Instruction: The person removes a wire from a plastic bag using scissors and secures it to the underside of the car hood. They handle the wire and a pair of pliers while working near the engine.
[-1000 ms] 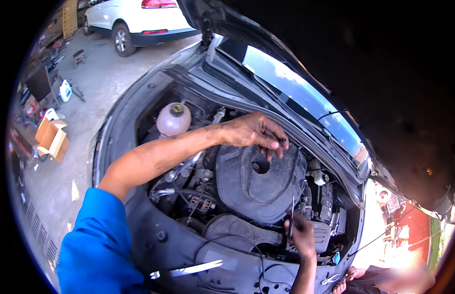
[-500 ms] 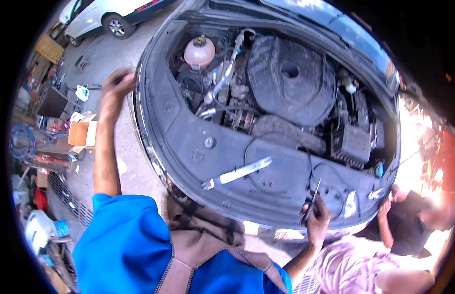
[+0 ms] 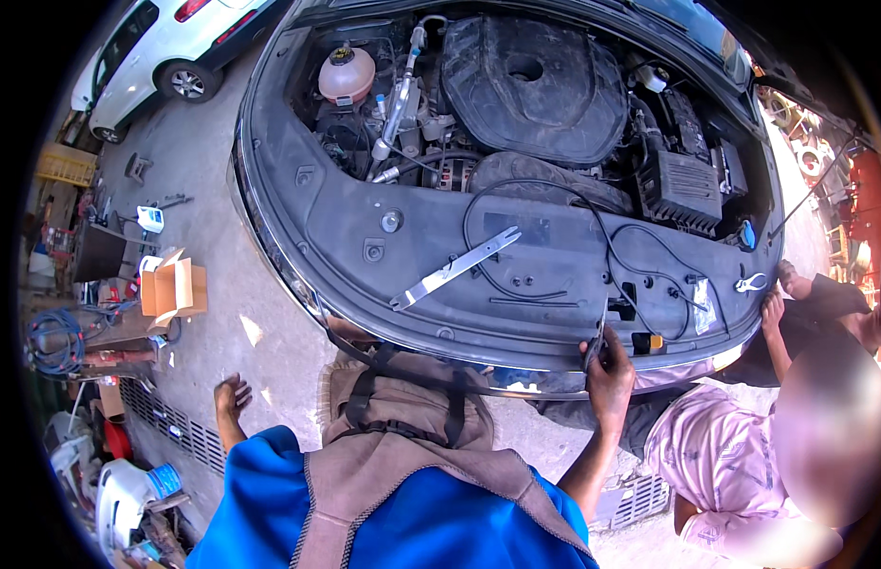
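My right hand (image 3: 611,375) is closed on a slim, dark-handled tool with a thin metal tip (image 3: 603,315), pointing up over the front edge of the car's black front panel (image 3: 350,248). My left hand (image 3: 233,395) hangs empty over the floor, left of the bumper, its fingers loosely apart. A flat silver pry bar with a forked end (image 3: 456,268) lies slanted on the panel. Thin black cable (image 3: 467,216) loops across the panel to its right. Close to my right hand are a rectangular opening (image 3: 627,302) and a small yellow-and-black part (image 3: 654,341).
Beyond the panel is the engine bay, with an engine cover (image 3: 516,104) and coolant tank (image 3: 345,76). Pliers (image 3: 750,283) and a small clear bag (image 3: 704,305) lie at the right. Another person's hand (image 3: 773,308) rests there. An open cardboard box (image 3: 175,289) stands on the floor.
My left hand has come off the car's left edge, down and back toward me. My right hand keeps the tool near the panel's front edge. The view has shifted, showing more floor.
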### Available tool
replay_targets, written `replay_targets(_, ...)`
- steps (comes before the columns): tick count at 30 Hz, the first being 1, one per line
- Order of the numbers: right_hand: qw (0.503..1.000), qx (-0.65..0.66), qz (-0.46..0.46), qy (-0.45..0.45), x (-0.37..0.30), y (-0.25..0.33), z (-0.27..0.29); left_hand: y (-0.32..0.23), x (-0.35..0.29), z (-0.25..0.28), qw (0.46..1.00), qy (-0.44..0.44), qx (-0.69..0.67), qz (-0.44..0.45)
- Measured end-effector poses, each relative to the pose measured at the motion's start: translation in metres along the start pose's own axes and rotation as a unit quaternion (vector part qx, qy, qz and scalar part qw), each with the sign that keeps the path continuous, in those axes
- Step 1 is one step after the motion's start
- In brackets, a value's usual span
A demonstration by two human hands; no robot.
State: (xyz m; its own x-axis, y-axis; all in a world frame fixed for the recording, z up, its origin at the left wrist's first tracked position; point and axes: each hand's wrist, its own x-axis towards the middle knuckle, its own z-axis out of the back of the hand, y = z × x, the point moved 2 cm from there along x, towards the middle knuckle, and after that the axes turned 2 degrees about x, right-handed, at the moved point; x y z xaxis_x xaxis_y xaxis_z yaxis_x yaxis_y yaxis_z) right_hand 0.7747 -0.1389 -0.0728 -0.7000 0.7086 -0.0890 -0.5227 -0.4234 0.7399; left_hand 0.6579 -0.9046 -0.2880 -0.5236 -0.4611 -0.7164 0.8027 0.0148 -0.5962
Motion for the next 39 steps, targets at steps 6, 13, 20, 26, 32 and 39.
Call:
replay_targets(6, 0.997, -0.047, 0.017, -0.051, -0.021, -0.006, -0.006, -0.191, -0.075, -0.111, 0.897, -0.068, 0.089, -0.428)
replay_targets(13, 0.996, 0.022, 0.034, -0.084, -0.057, -0.006, -0.032, -0.255, -0.297, -0.328, 0.747, 0.251, 0.186, -0.586)
replay_targets(20, 0.993, 0.001, 0.029, -0.114, -0.079, -0.007, -0.038, -0.206, -0.338, -0.423, 0.558, 0.2, 0.382, -0.709)
replay_targets(26, 0.987, 0.027, 0.037, -0.154, -0.07, -0.001, -0.045, -0.195, -0.332, -0.441, 0.541, 0.223, 0.42, -0.694)
replay_targets(32, 0.979, 0.013, 0.05, -0.199, -0.051, 0.005, -0.039, -0.189, -0.321, -0.447, 0.543, 0.227, 0.431, -0.684)
replay_targets(39, 0.95, 0.107, -0.033, -0.292, -0.034, -0.041, -0.021, -0.197, -0.334, -0.446, 0.513, 0.241, 0.407, -0.716)
